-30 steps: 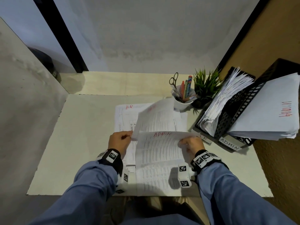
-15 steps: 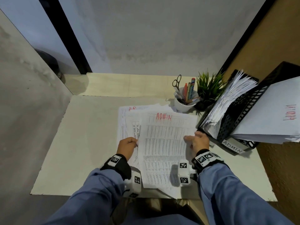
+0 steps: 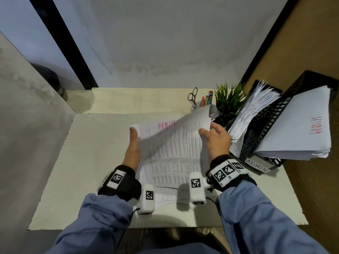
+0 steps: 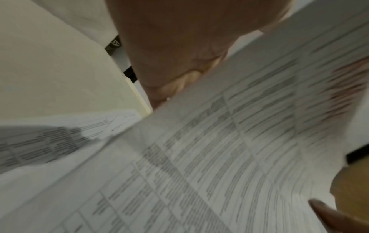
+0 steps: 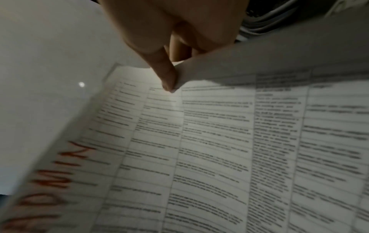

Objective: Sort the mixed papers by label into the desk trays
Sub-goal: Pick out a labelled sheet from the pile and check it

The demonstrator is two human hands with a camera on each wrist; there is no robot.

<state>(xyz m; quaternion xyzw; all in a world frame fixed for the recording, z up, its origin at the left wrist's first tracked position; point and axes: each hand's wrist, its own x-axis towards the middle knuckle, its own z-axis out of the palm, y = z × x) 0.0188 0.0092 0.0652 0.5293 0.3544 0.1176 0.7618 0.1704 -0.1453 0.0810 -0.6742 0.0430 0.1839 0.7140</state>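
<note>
A pile of printed sheets (image 3: 170, 169) lies on the desk between my hands. My right hand (image 3: 207, 132) pinches the right edge of the top sheet (image 3: 176, 136) and lifts it, so its corner stands up near the pen cup. The sheet under it bears ADMIN (image 3: 166, 125) in red. My left hand (image 3: 134, 136) grips the pile's left edge, thumb on top and fingers hidden beneath. The right wrist view shows my right hand (image 5: 169, 75) pinching the curled paper edge. The black mesh tray (image 3: 264, 129) at right carries an ADMIN tag (image 3: 256, 165).
A thick paper stack (image 3: 300, 129) marked in red sticks out of the near tray. A fanned stack (image 3: 256, 107) fills the tray behind it. A pen cup with scissors (image 3: 192, 97) and a small plant (image 3: 227, 99) stand behind the pile. Walls close in on the left and right.
Both hands slid up the pile's sides. The right hand took the top sheet's right edge and raised it, uncovering another ADMIN sheet.
</note>
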